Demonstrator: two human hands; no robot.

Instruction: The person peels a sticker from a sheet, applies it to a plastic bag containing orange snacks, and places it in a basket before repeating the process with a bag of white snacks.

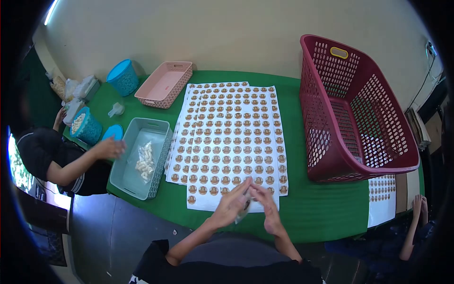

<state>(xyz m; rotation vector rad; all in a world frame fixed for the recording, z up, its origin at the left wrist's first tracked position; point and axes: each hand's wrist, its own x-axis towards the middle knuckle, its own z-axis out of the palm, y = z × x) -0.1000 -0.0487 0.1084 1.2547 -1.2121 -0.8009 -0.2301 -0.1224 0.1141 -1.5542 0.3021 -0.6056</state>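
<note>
Low over the near edge of the sticker sheets, my left hand holds a small clear plastic bag with a dark round mark on it. My right hand meets it from the other side, fingertips touching those of the left and closing on the bag's upper part. Most of the bag is hidden between the hands, and its contents cannot be made out. The white sheets beneath carry rows of round brown stickers.
On the left, a pale green basket holds bags of whitish pieces. A co-worker's hand hovers beside it, near blue tubs. A pink basket stands behind. At right are a large maroon basket and another person's hands.
</note>
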